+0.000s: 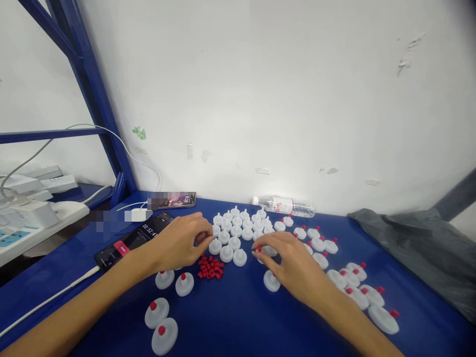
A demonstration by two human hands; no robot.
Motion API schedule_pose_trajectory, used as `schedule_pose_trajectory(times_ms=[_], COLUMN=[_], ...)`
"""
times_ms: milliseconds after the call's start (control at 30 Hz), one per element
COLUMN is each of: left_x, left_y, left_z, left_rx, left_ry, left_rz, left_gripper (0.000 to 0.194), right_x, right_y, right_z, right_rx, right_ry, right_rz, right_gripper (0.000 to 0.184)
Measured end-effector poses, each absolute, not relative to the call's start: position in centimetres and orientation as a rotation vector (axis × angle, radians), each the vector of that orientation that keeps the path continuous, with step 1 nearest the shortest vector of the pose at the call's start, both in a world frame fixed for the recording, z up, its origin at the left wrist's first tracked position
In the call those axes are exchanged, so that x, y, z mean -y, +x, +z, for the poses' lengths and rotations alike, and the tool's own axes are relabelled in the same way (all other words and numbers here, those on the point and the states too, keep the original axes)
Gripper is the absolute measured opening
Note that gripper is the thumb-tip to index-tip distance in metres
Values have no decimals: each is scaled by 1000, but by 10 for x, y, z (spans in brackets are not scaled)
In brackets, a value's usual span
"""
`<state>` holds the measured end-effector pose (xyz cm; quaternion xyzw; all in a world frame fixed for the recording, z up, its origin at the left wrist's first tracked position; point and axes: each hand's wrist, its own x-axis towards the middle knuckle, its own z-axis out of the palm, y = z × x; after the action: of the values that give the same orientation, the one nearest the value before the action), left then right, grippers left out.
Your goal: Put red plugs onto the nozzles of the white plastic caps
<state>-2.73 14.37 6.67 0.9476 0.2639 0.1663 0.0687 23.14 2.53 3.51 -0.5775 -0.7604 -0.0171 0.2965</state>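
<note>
My left hand point(184, 238) is closed, its thumb and fingers curled together at the left edge of a cluster of white round caps with spouts point(235, 230). What its fingertips grip, if anything, is hidden. Just below it lies a pile of small red tips point(210, 267). My right hand point(288, 255) pinches the red tip point(259, 249) of a white cap, most of which sits behind the fingers. Under that hand stands another white cap point(271, 281), its top partly covered by the thumb.
White caps with red tips stand at the left point(164, 337) and right point(384, 319) on the blue table point(223, 322). A clear bottle point(286, 206) lies along the wall. Two phones point(150, 229) and cables are at left; dark grey plastic sheeting point(401, 243) is at right.
</note>
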Motion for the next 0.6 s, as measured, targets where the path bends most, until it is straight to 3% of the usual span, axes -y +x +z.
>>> schedule_pose_trajectory(times_ms=[267, 500, 600], left_x=[-128, -126, -126], left_y=[-18, -17, -16], left_z=[66, 51, 49], left_rx=[-618, -615, -606], left_ry=[2785, 2775, 2783], left_rz=[363, 299, 281], left_gripper=[9, 7, 7], right_x=[-17, -12, -13], right_y=[219, 202, 204], right_z=[42, 23, 23], right_rx=[2074, 2330, 2314], right_ry=[-1482, -1465, -1447], right_rz=[-24, -140, -157], right_gripper=[14, 34, 31])
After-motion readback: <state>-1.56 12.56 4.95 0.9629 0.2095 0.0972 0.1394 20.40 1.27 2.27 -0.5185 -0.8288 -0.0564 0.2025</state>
